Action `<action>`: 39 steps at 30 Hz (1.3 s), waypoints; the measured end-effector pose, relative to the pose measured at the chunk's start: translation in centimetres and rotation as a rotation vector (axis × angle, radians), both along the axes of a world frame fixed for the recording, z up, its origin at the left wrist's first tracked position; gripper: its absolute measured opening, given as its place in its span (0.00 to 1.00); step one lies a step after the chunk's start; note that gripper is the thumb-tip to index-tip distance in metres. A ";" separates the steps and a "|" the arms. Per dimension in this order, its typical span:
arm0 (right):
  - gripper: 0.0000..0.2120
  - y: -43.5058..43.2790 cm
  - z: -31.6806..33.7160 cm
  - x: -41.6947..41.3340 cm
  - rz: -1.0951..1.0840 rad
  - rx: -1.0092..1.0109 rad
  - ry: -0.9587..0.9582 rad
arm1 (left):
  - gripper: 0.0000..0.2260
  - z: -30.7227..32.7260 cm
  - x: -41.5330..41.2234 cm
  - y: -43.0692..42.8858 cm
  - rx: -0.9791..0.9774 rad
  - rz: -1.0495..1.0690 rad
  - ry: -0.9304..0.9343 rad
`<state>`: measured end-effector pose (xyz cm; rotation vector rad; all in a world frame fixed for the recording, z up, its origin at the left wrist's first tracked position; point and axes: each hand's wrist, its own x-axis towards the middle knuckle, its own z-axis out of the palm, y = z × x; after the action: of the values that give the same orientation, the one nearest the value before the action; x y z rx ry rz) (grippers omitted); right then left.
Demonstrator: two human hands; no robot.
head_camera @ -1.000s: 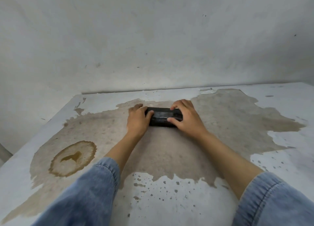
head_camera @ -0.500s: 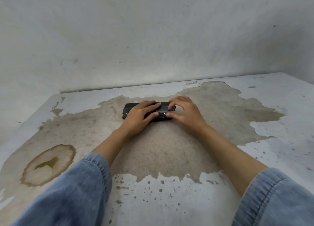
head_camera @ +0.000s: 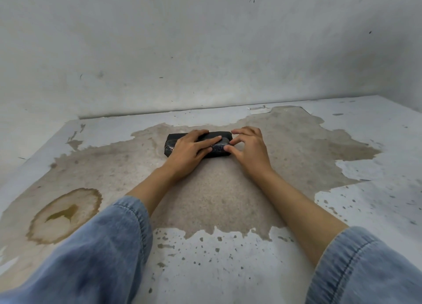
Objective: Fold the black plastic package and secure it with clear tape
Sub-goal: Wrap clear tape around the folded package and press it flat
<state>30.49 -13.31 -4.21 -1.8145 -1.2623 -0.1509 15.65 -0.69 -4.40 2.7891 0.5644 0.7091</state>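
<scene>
A small folded black plastic package point(head_camera: 170, 146) lies on the worn table point(head_camera: 228, 201) a little past the middle. Shiny clear tape point(head_camera: 219, 147) shows across its top near the right end. My left hand point(head_camera: 189, 151) lies flat over the package's middle, fingers stretched to the right and pressing down. My right hand point(head_camera: 250, 149) sits at the package's right end, with thumb and fingertips pinching that end. Most of the package is hidden under the left hand. No tape roll is in view.
The table is white with a large patch of bare brown surface. A round brown stain point(head_camera: 65, 215) marks the near left. A grey wall point(head_camera: 205, 52) rises just behind the table's far edge. Blue denim sleeves cover both forearms.
My left hand has slid from the package's left end onto its top, uncovering the left end. My right hand has shifted from over the right part to the right end.
</scene>
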 end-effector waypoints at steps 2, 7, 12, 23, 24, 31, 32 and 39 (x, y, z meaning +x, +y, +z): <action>0.08 0.1 -0.1 -0.3 -0.019 -0.021 0.028 | 0.18 0.0 0.1 -0.2 0.009 0.011 -0.018; 0.10 0.0 -0.6 -0.6 -0.004 -0.032 0.169 | 0.17 -0.1 0.3 -0.4 0.038 0.010 -0.047; 0.08 -0.5 -0.6 0.5 0.088 -0.043 0.206 | 0.17 -0.1 0.4 -0.6 0.030 0.022 -0.063; 0.02 0.1 -0.5 2.6 0.182 -0.086 0.180 | 0.17 -0.2 0.4 -0.3 0.030 0.012 -0.049; 0.01 0.2 -0.4 2.7 0.183 -0.091 0.157 | 0.17 -0.2 0.4 -0.2 0.027 0.013 -0.050; 0.04 0.7 -0.5 3.4 0.223 -0.159 -0.026 | 0.18 0.0 0.3 -0.2 0.013 0.001 -0.016; 0.04 0.7 -0.5 3.4 0.216 -0.160 -0.034 | 0.18 0.0 0.3 -0.2 0.008 0.001 -0.014; 0.07 0.0 0.1 3.2 0.104 -0.129 -0.027 | 0.18 1.2 0.5 -1.2 -0.054 0.046 -0.007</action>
<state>33.67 -13.35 -4.09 -1.8561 -1.4098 -0.0367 16.13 -1.89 -3.25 2.7306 0.6393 0.7021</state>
